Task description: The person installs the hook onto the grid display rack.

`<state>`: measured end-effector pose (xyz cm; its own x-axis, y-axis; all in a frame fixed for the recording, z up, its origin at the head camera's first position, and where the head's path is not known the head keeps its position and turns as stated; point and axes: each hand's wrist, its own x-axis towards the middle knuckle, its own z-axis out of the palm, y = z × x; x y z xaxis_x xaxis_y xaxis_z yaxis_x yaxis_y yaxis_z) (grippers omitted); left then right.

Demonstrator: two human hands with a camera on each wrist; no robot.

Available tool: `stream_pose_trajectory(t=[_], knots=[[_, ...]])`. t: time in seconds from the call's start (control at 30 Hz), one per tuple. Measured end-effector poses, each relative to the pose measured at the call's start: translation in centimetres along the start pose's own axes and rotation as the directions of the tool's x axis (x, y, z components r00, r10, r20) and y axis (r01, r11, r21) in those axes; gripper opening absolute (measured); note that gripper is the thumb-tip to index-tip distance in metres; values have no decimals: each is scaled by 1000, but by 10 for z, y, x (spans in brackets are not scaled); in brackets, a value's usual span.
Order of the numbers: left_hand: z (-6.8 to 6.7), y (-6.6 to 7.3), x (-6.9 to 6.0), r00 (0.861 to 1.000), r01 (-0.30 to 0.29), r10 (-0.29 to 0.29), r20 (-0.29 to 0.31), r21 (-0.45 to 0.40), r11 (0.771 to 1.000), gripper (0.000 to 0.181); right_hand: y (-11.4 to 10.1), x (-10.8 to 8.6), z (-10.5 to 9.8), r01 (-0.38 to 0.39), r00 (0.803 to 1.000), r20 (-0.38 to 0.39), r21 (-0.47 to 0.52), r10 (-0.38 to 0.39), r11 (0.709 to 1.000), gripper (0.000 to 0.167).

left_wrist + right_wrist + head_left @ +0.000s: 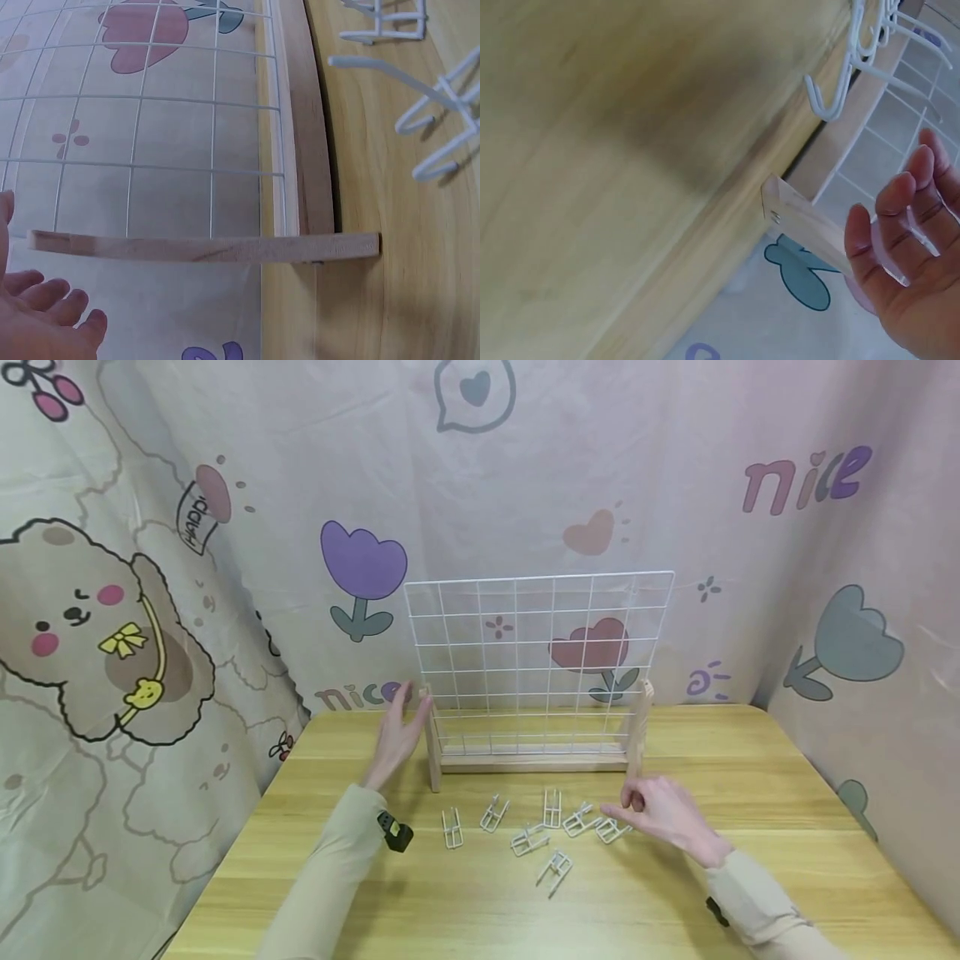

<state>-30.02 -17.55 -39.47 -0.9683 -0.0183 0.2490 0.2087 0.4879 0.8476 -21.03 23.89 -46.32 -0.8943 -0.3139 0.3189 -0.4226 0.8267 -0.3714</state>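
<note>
A white wire grid panel (540, 577) stands upright in a wooden stand (532, 767). Beside the stand's left post is my left hand (393, 739). The left wrist view shows that hand (45, 319) with loosely bent fingers on one side of the post (202, 248) and the thumb tip near its top, gripping nothing. My right hand (663, 810) hovers by the rightmost white wire hook (613, 832), just in front of the right post (637, 727). In the right wrist view its fingers (860, 240) are relaxed and hold nothing.
Several more white wire hooks lie scattered on the wooden table before the stand, among them a left one (452, 829) and a front one (556, 870). A patterned curtain (480, 485) hangs behind the table and along both sides.
</note>
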Motion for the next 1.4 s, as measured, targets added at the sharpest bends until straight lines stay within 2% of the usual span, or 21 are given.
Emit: stream_pose_trajectory(t=[0.13,0.27,0.53,0.7,0.83,1.13,1.3,1.4], knots=[[7,1,6,999,-40,39,-4,-68,997,67,0,-1,3,18,1000,-19,21,-17,1000,28],[11,2,11,998,-64,64,-11,-77,995,65,0,-1,6,18,1000,-21,52,-17,998,27],[14,3,16,993,-106,98,-73,-128,986,47,0,2,5,6,1000,15,93,-7,996,23],[14,5,16,991,-100,90,-102,-106,989,44,1,4,0,-40,999,16,103,39,994,18],[14,7,16,987,-114,104,-118,-77,990,44,4,6,-3,-57,998,-3,83,57,995,16],[15,12,14,968,-158,164,-187,48,986,34,9,9,-5,-81,997,-6,75,82,994,16],[14,11,15,969,-158,168,-179,71,985,31,13,8,-2,-94,996,3,98,94,991,14],[13,10,15,974,-148,157,-164,64,987,33,16,7,-2,-115,993,56,137,108,984,15]])
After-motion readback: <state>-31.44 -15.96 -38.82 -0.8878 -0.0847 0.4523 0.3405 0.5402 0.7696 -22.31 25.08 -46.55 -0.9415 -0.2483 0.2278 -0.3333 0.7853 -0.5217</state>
